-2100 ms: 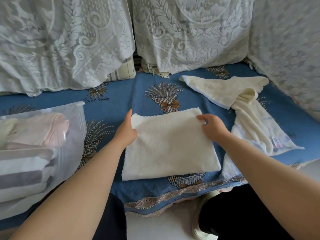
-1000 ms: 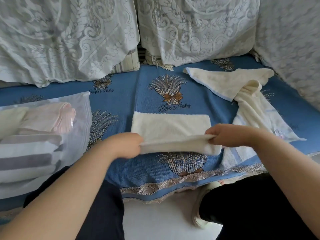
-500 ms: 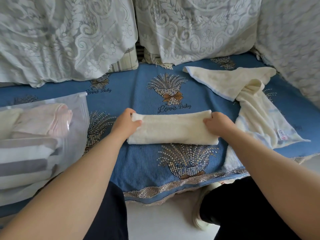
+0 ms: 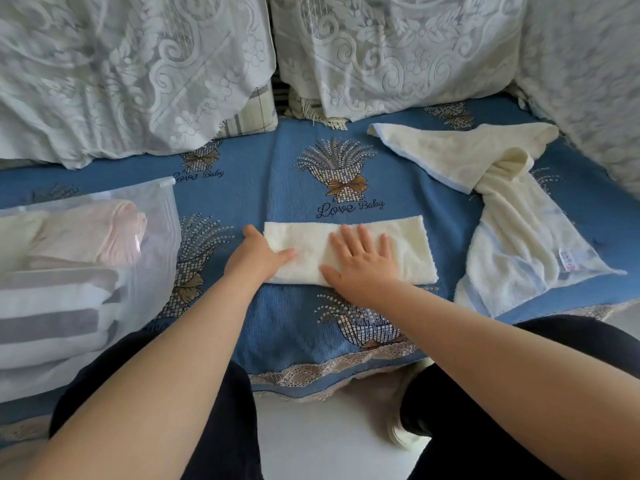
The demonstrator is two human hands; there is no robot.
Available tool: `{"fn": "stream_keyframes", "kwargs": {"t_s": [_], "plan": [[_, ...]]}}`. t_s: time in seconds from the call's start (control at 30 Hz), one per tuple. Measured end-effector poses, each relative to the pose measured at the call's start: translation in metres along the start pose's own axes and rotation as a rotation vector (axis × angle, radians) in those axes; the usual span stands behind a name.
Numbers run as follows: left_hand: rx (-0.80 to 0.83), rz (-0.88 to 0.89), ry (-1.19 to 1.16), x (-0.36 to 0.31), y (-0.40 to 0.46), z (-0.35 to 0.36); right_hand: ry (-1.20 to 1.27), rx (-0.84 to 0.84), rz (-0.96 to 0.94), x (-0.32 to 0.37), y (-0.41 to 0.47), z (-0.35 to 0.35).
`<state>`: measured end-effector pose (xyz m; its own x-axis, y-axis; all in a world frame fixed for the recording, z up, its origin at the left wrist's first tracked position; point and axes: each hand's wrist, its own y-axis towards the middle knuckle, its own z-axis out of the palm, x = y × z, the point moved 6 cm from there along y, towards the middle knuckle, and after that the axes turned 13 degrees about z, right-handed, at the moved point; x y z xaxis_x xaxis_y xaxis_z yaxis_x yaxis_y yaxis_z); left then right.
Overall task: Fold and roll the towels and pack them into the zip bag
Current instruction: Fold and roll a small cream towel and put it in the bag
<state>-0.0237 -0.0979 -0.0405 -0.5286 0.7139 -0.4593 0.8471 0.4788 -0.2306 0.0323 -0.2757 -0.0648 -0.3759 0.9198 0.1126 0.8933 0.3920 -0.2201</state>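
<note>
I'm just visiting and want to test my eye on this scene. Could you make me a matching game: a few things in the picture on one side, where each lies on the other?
Things:
1. narrow folded cream towel
2. loose unfolded cream towel with blue edging
3. rolled pale pink towel
4. white lace cushion covers

Places:
A. inside the clear zip bag
B. standing along the back
C. under both flat hands
D. spread out at the right

Pairs: 1-C, 2-D, 3-A, 4-B

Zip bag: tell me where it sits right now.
In the head view the zip bag lies at the left edge on the blue sofa cover, left of the left hand and the folded cream towel, with rolled towels already inside.
</note>
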Motion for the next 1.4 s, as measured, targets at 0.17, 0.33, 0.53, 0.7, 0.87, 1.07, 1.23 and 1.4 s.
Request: {"fn": "stream_keyframes", "kwargs": {"t_s": [0.17, 0.33, 0.53, 0.7, 0.87, 1.07, 1.23, 1.4], "plan": [[-0.028, -0.097, -0.819, 0.002, -0.002, 0.005, -0.015, 0.054, 0.015, 0.0, 0.006, 0.004], [0.029, 0.313, -0.832, -0.066, -0.03, 0.002, 0.591, -0.064, 0.052, -0.017, 0.01, -0.033], [0.115, 0.495, -0.151, -0.099, -0.053, 0.043, 1.145, 0.222, 0.349, -0.049, -0.002, -0.031], [-0.124, 0.486, -0.146, -0.083, -0.045, 0.035, 0.821, 0.074, 0.234, -0.041, -0.003, -0.031], [0.02, 0.148, -0.385, -0.056, -0.024, 0.04, 0.393, -0.169, -0.005, -0.022, -0.006, -0.047], [0.03, 0.374, -0.734, -0.094, -0.041, 0.037, 0.846, 0.263, 0.288, -0.041, 0.009, -0.053], [0.302, 0.631, -0.843, -0.129, -0.067, 0.048, 0.965, 0.23, 0.482, -0.092, 0.008, -0.059], [0.205, 0.419, -0.724, -0.098, -0.046, 0.045, 0.566, 0.029, 0.557, -0.132, 0.012, -0.052]]}}
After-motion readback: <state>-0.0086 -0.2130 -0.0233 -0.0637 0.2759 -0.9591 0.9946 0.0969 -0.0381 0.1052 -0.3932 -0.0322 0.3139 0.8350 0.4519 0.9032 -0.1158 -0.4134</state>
